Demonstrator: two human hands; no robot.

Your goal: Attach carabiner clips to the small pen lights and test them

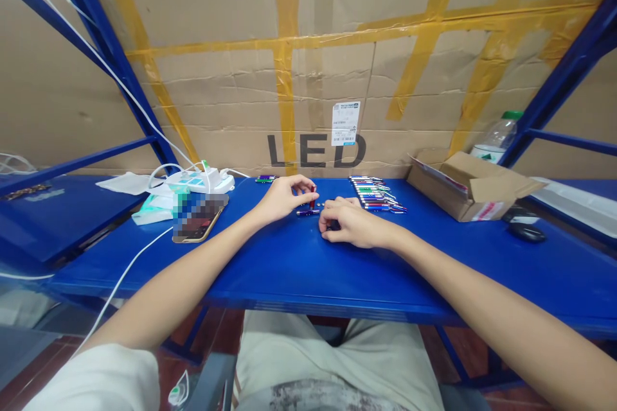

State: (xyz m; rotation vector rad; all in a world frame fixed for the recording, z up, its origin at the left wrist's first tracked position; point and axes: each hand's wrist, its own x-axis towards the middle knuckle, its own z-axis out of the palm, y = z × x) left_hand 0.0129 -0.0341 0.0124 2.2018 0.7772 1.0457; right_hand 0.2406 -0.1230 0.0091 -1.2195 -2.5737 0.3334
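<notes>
My left hand (284,196) rests on the blue table (299,270), fingertips pinched round a small red cylinder (313,194) that stands upright. A purple pen-like piece (305,212) lies flat just beneath it. My right hand (349,223) lies curled on the table right beside it, fingers closed over something tiny I cannot make out. A row of several coloured pen-shaped items (378,196) lies just beyond my right hand.
A phone (198,219) and a white power strip (202,180) with cables sit at the left. An open cardboard box (465,189), a bottle (496,136) and a black mouse (526,232) are at the right. A large "LED" cardboard sheet (313,77) walls the back.
</notes>
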